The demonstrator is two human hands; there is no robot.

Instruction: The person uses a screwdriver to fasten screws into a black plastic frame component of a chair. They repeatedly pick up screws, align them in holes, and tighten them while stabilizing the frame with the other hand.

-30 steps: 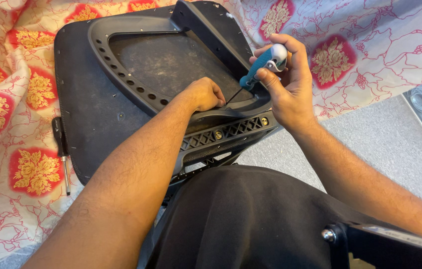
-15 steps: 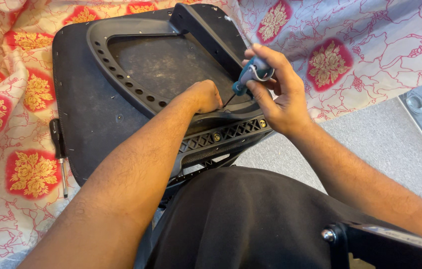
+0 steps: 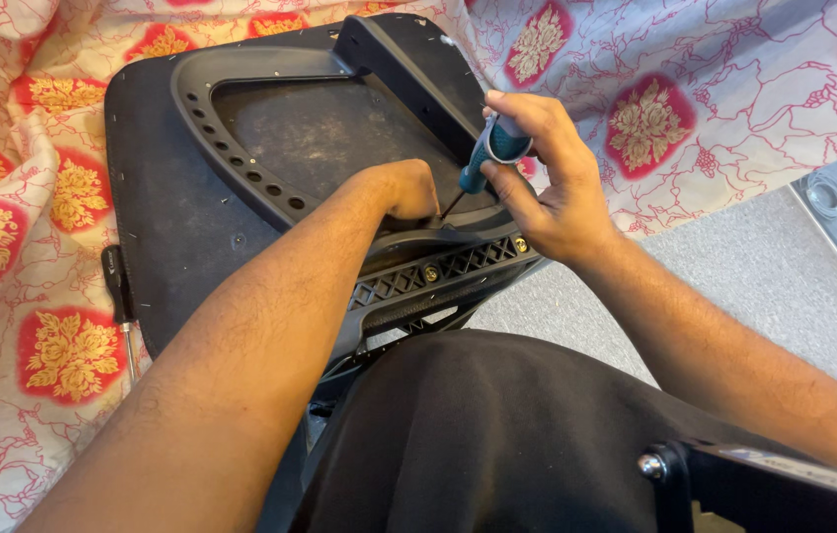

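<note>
Right hand (image 3: 552, 188) clamped on a teal-handled screwdriver (image 3: 487, 158), fingers wrapped round the handle from above, shaft angled down and left so the tip meets the black chair part (image 3: 171, 227) near its near edge. That grip looks suited to pressing down while twisting.

Left hand (image 3: 403, 188) closed into a loose fist, knuckles resting on the chair part right beside the tip. Looks like it braces the part and steadies the tip; can't tell whether it pinches anything small, the fingers hide it.

Chair part lies flat on a floral cloth (image 3: 33, 178), underside up: raised rim with a row of holes to the left, a thick bar (image 3: 408, 79) running far-right, a lattice strip (image 3: 438, 271) with brass-coloured fasteners along the near edge. Lying flat puts the fasteners within straight reach from above.

Second screwdriver (image 3: 120, 306), black handle, lies on the cloth left of the part, well apart from both hands.

Grey floor (image 3: 764, 286) to the right. Dark cushion (image 3: 497, 434) in the near foreground, bracket (image 3: 754, 484) at near right.
</note>
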